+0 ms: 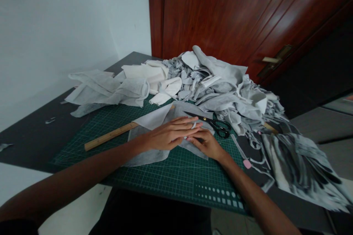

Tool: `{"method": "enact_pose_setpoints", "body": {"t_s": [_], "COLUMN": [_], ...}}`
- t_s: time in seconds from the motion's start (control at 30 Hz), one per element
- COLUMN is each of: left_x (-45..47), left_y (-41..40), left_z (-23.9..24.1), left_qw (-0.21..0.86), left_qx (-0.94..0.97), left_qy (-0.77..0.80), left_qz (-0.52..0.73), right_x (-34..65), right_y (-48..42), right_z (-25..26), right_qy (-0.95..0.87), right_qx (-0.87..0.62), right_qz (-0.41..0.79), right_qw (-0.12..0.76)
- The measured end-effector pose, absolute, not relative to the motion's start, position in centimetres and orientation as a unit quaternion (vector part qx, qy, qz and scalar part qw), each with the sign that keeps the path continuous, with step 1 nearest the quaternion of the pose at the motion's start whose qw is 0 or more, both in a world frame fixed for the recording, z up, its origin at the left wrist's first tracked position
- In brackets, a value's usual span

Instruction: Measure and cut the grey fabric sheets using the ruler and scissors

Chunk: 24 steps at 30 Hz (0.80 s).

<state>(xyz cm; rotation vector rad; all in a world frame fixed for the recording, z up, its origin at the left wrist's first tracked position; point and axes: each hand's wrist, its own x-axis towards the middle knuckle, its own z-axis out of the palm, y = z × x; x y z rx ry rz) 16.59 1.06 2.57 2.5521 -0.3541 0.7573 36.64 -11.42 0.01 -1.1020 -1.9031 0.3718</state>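
Note:
My left hand [172, 130] reaches in over the cutting mat with its fingers stretched out, their tips overlapping my right hand [206, 143]. The fingers of my right hand are bent and pressed together near the left fingertips. A small white bit [193, 125] shows among the left fingers; its kind is unclear. Under the hands lies thin grey-white fabric [150, 156], partly folded over a wooden ruler [110, 136]. Black-handled scissors [220, 126] rest just beyond my right hand, blades pointing left across the fabric.
The green cutting mat [176, 183] covers the table's front. Behind it are a heap of grey fabric scraps [220, 91] and pale cloth pieces [110, 90]. At right lie a striped grey fabric stack [300, 169], loose strips and a pink piece [247, 163]. A wooden door [220, 14] stands behind.

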Motion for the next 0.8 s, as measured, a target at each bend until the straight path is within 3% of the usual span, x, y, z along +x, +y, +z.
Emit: {"method": "enact_pose_setpoints", "body": {"t_s": [0.13,0.3,0.57,0.8], "left_x": [16.5,16.5,16.9,16.7], "left_y": [1.9,2.5,1.5,2.3], "left_z": [1.7,0.8,1.0,0.7], "left_qw": [0.231,0.283,0.315,0.293], "left_qx": [0.931,0.918,0.918,0.922], "left_qy": [-0.081,0.001,-0.044,-0.055], "left_qz": [0.272,0.277,0.236,0.248], "right_x": [36.7,37.4,39.0,41.4], "right_y": [-11.9,-12.1,-11.7,-8.2], "right_z": [0.9,1.6,2.3,6.7], "right_qy": [-0.735,-0.708,-0.689,-0.678], "right_qx": [-0.46,-0.501,-0.531,-0.554], "right_qz": [0.141,0.025,-0.068,-0.103], "right_qw": [0.477,0.497,0.489,0.472]}}
